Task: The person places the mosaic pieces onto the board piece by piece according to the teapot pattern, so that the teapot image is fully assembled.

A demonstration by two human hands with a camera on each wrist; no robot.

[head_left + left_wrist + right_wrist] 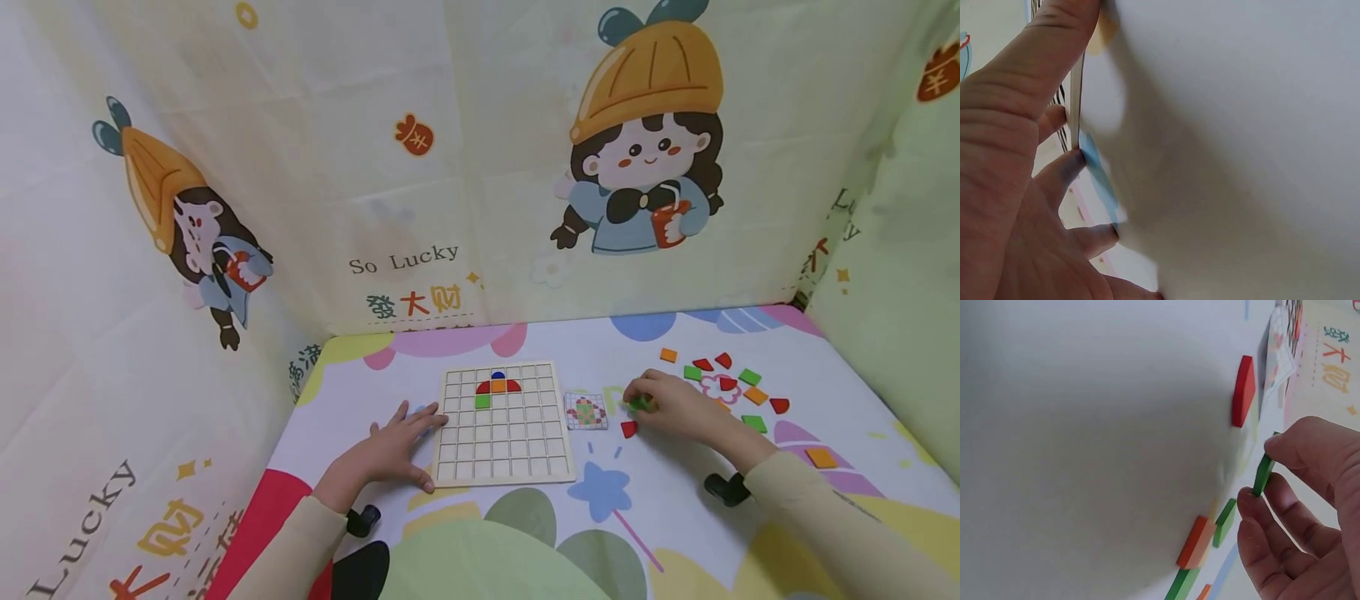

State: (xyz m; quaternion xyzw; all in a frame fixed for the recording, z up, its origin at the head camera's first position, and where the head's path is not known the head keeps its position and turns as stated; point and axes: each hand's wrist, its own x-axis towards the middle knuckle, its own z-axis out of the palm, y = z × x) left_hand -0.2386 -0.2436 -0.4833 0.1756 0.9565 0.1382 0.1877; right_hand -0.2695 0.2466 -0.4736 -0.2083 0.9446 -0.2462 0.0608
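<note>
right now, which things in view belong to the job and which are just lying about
Seem part of the job:
grid board, touched by the left hand
green piece, pinched by the right hand
picture card beside the board
loose pieces scattered at the right

Seem just there:
patterned tablecloth
printed hanging cloth
black wrist devices

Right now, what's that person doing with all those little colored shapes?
The person's right hand is pinching a green piece, to the right of a small printed card. Their left hand touches the left edge of a grid board. Five pieces sit near its top: blue, orange, green and two red. More loose pieces lie at the right.
</note>
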